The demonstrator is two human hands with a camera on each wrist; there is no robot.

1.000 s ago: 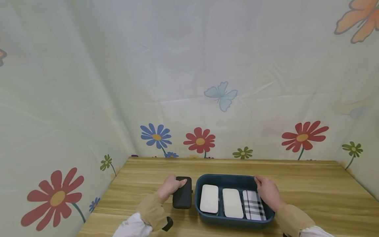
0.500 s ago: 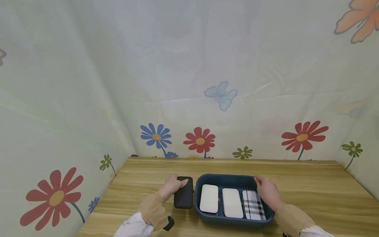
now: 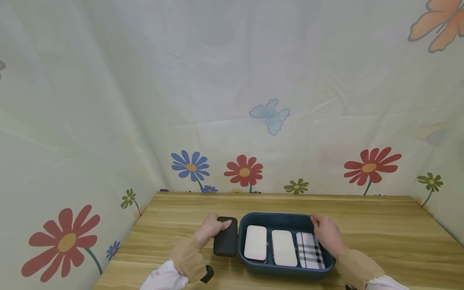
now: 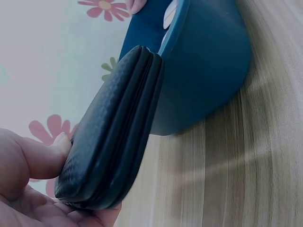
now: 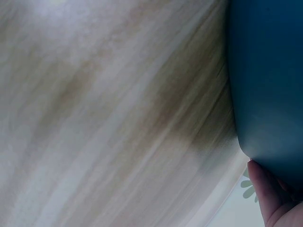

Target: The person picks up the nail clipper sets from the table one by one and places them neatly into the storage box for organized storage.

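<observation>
My left hand [image 3: 212,226] grips a small black case [image 3: 225,237], with the thumb over its face and fingers beneath. In the left wrist view this case [image 4: 111,132] has a textured cover and rounded, layered edges; it is off the table, right beside the wall of a dark blue bin [image 4: 203,71]. My right hand [image 3: 329,235] pinches the bin's rim at the far right corner. Inside the bin [image 3: 279,219] two white cases, a left one [image 3: 255,243] and a middle one [image 3: 284,248], lie in a row with a plaid case [image 3: 310,250].
A wood-grain table [image 3: 181,205] carries the bin. Behind and to the left hangs a pale curtain [image 3: 203,80] printed with flowers and butterflies. Bare tabletop [image 3: 391,233] stretches to the right of the bin.
My left hand has moved slightly right with the black case, closer to the bin's left side. My right hand and the bin stay where they were.
</observation>
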